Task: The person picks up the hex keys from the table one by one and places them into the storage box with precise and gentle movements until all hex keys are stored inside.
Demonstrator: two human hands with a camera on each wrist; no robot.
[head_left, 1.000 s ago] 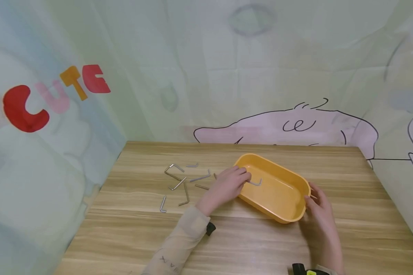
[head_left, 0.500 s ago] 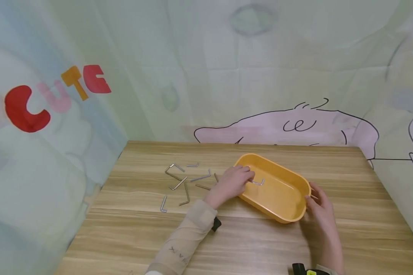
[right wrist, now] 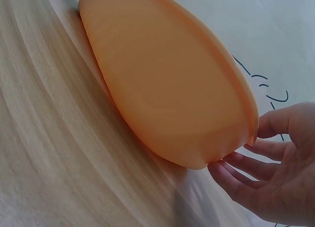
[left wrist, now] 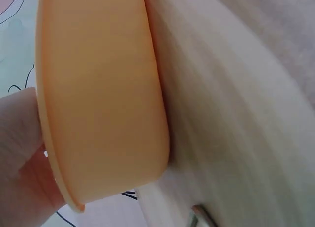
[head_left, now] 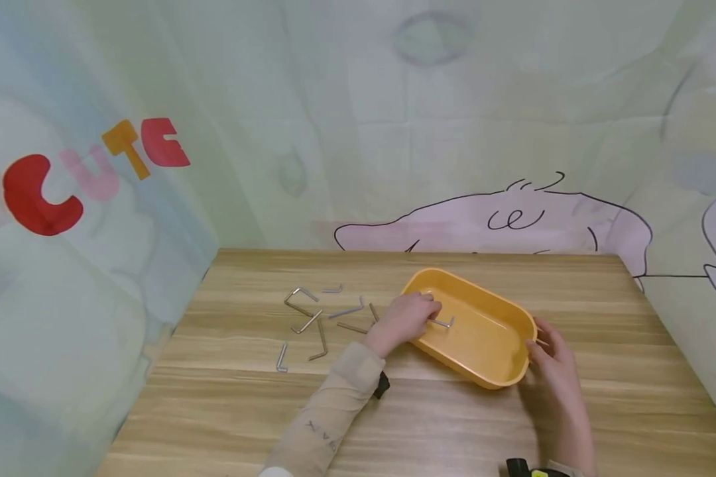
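Note:
An orange oblong plastic tray (head_left: pixel 480 339) stands at a slant on the table. My left hand (head_left: pixel 401 322) reaches over its left rim and pinches an L-shaped hex key (head_left: pixel 443 324), whose short bent end points up inside the tray. In the left wrist view, the tray's outer wall (left wrist: pixel 103 99) hides most of that hand's fingers and the key. At the tray's right end my right hand (head_left: pixel 553 354) holds the rim. The right wrist view shows its thumb at the rim and the fingers (right wrist: pixel 236 185) against the outside wall below.
Several more hex keys, silver and bronze-toned, lie scattered left of the tray, among them a small silver one (head_left: pixel 282 358) and a bronze one (head_left: pixel 322 341). Behind the wooden table (head_left: pixel 244 417) hangs a printed curtain (head_left: pixel 358 132).
My left hand and forearm have shifted slightly to the right, the hex key still pinched over the tray. The right hand and the tray stay in place.

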